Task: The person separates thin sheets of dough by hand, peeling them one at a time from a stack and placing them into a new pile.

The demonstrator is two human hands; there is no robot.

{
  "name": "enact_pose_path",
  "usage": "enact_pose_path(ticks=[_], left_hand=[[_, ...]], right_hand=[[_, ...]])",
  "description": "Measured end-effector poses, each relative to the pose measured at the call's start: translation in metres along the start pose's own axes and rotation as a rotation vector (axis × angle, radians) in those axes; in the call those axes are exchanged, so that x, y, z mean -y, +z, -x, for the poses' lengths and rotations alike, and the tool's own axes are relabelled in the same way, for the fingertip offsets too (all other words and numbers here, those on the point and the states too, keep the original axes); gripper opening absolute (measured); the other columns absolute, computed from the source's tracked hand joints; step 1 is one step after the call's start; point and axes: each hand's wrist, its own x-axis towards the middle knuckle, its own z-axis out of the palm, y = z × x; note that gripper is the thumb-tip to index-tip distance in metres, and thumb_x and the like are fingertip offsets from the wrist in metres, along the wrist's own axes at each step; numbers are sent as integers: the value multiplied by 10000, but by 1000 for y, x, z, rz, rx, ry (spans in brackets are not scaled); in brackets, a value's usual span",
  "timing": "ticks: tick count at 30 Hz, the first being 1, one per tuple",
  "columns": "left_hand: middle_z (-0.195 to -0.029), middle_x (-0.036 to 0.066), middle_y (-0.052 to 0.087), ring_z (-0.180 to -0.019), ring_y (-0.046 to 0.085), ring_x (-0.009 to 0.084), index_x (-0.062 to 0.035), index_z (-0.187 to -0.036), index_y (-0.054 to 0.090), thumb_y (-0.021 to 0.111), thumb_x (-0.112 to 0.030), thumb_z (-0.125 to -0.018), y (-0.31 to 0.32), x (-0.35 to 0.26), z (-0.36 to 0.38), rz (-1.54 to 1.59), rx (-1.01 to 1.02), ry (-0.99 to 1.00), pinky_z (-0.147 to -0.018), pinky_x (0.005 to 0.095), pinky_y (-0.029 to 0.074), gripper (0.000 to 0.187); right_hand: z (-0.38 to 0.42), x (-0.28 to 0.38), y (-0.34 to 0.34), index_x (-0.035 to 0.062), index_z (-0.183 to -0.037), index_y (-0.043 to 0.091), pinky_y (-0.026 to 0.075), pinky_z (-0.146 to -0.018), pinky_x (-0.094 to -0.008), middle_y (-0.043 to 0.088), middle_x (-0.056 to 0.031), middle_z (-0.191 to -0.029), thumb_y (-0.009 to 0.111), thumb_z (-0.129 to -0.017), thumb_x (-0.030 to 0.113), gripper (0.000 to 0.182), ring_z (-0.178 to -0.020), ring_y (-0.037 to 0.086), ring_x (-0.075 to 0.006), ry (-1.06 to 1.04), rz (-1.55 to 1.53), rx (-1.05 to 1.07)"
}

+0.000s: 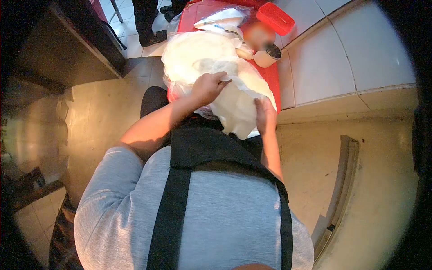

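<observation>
Hands work on a big clear plastic bag (pixel 211 58) stuffed with something white, which lies on a red table (pixel 272 76) and hangs over its near edge toward the person's lap. The left hand (pixel 208 87) rests on top of the bag near its middle, its fingers curled and pinched together on a fold of the plastic film. The right hand (pixel 265 114) is at the bag's near right corner, by the table's right edge, fingers closed around the lower end of the bag where it droops past the edge. Both forearms are bare; the person wears a grey shirt (pixel 216 216) and a black apron (pixel 207 148) with straps over the shoulders. At the far end of the table, beyond the bag, lie a smaller plastic packet (pixel 222 19), a red lid or tray (pixel 275 18) at the far right corner, and a pale cup-like container (pixel 267 56) just beside the bag's right side. Another person's dark shoes (pixel 155 38) stand on the tiled floor past the far left corner.
</observation>
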Motion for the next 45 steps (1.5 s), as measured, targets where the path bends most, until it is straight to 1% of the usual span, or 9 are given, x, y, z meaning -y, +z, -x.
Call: enact_pose_path(ticks=[11, 17, 20, 23, 30, 33, 37, 43, 45], left_hand=[[-821, 221, 624, -799, 600, 393, -70, -1012, 624, 570, -318, -848, -1, 12, -4, 48, -59, -28, -693, 439, 477, 302], [-877, 148, 662, -795, 629, 238, -20, -920, 656, 542, -241, -888, -51, 41, -11, 55, -89, -220, -750, 351, 481, 251], [-957, 113, 652, -813, 626, 222, -14, -956, 644, 519, -258, -911, -78, 38, -13, 592, -6, -550, -745, 348, 496, 278], [-863, 68, 653, -725, 620, 152, -3, -982, 631, 532, -299, -905, -88, 58, -13, 978, -101, -540, -660, 287, 507, 322], [-956, 65, 624, -814, 616, 168, 0, -1106, 556, 502, -297, -922, -114, 42, -6, 764, 103, -695, -672, 318, 520, 354], [-934, 66, 623, -814, 618, 174, -14, -1122, 535, 471, -322, -938, -112, 35, -14, 936, 79, -584, -681, 331, 527, 364], [-962, 76, 622, -822, 624, 185, -18, -1107, 537, 424, -346, -956, -138, 33, -20, 1067, 27, -483, -711, 344, 529, 378], [-1119, 133, 580, -988, 561, 201, 33, -1225, 478, 377, -374, -964, -125, 154, -10, 696, -49, -569, -878, 340, 436, 494], [-1152, 136, 561, -1004, 536, 206, 31, -1254, 465, 367, -403, -959, -120, 137, -4, 587, -19, -696, -882, 334, 413, 535]], right_hand=[[9, -8, 4, -1, -900, 560, 440, -710, -303, 592, -135, -781, 537, -905, 231, 233, -739, 514, -161, -67, -70, -6], [1, -88, -22, -33, -1035, 577, 462, -766, -304, 625, -83, -981, 537, -907, 174, 246, -844, 582, -173, 298, -632, -290], [6, -84, -23, -49, -1092, 555, 471, -768, -298, 619, -97, -1032, 550, -902, 159, 281, -873, 591, -170, 419, -836, -277], [5, -85, -22, -44, -1114, 552, 475, -780, -303, 613, -109, -1061, 560, -896, 151, 292, -898, 594, -176, 433, -879, -275], [-1, -62, -25, 30, -1081, 590, 481, -683, -298, 622, -68, -1004, 579, -877, 144, 233, -806, 582, -161, 577, -862, 0], [-18, -45, -24, 43, -1140, 563, 482, -714, -321, 609, -56, -1055, 598, -873, 169, 297, -885, 581, -168, 394, -1101, 100], [-25, -17, -39, 42, -1226, 484, 481, -798, -384, 565, -83, -1150, 588, -876, 166, 386, -964, 564, -222, 381, -1243, -69], [1, -108, 1, 53, -1278, 425, 414, -946, -473, 526, -110, -1214, 464, -936, 180, 367, -1119, 499, -301, 699, -1286, -47], [15, -128, 18, 39, -1317, 376, 379, -980, -473, 484, -129, -1274, 437, -948, 201, 408, -1145, 474, -310, 735, -1339, -38]])
